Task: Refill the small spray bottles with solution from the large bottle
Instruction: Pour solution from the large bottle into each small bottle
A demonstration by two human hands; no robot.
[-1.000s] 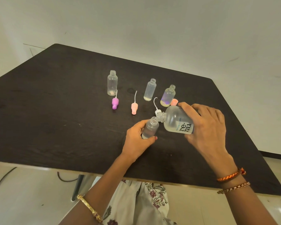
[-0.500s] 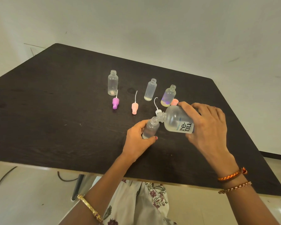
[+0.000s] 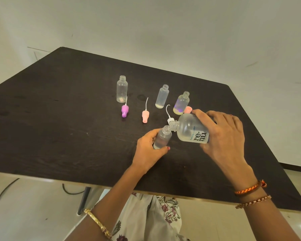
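Your right hand (image 3: 222, 136) grips the tilted large bottle (image 3: 191, 130), neck at the small bottle (image 3: 162, 138) held by your left hand (image 3: 149, 150).

Dark wood-grain surface (image 3: 59, 119). On it stand three open small bottles: left (image 3: 122, 89), middle (image 3: 162, 96), right (image 3: 181, 102). Lying near them: purple spray cap (image 3: 124, 111), pink spray cap (image 3: 145, 116), white spray cap (image 3: 169, 119), partly hidden.

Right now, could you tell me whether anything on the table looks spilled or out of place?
No spill stands out. The large bottle is tilted, mouth against the small bottle in the left hand. The purple spray cap and pink spray cap lie on their sides, off their bottles.
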